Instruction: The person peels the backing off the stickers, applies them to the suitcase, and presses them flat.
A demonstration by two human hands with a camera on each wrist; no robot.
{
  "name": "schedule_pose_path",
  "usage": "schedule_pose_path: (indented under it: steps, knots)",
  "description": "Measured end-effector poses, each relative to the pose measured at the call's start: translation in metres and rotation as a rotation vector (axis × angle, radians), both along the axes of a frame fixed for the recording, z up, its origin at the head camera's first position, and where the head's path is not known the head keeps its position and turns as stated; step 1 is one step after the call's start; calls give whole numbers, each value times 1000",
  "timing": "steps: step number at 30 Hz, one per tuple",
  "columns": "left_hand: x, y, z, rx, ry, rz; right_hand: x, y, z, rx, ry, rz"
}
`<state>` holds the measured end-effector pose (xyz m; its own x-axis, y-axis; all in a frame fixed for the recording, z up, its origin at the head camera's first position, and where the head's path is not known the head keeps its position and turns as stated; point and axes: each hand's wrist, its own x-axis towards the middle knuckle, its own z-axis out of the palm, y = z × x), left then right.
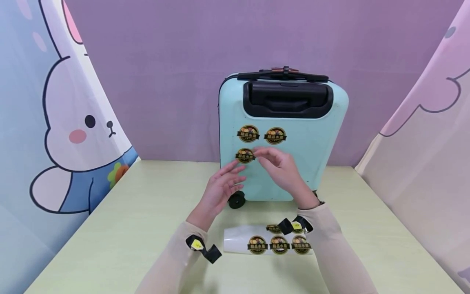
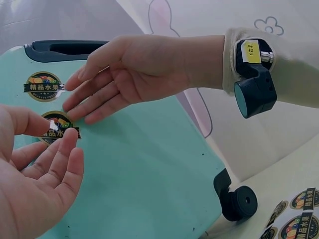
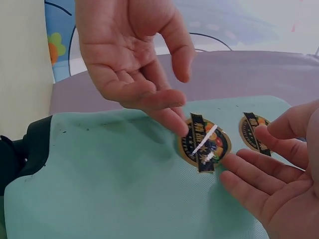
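Note:
A mint-green suitcase (image 1: pixel 301 151) stands upright, bearing three round black-and-gold fruit stickers. The lower sticker (image 1: pixel 244 156) lies against its shell, between my hands. My left hand (image 1: pixel 222 185) is below and left of it, fingers loosely extended; in the right wrist view its fingertips are right at the sticker's edge. From the other side comes my right hand (image 1: pixel 280 169), relaxed fingertips close to the sticker's right edge. Above are the upper left sticker (image 1: pixel 248 134) and the upper right sticker (image 1: pixel 275 135). Neither hand grips anything.
A white sticker sheet (image 1: pixel 236 241) with several similar stickers lies on the pale table (image 1: pixel 147 228) in front of the suitcase, partly behind my right sleeve. A black wheel (image 1: pixel 236 199) shows at the suitcase's lower left. A purple cloth (image 1: pixel 154 81) hangs behind.

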<state>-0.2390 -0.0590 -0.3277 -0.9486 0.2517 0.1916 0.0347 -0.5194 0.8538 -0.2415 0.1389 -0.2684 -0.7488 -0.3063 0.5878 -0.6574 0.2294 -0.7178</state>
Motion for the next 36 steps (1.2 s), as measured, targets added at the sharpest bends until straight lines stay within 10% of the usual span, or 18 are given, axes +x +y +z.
schedule_pose_path:
  steps: [8, 19, 36]
  knots:
    - [1, 0, 1, -4, -4, -1, -2, 4, -2, -33, 11, 25]
    - [1, 0, -2, -35, 15, -3, -3, -1, -11, -108, 288, 34]
    - [-1, -4, -9, -45, -23, 47, -6, -9, -22, -66, 116, 50]
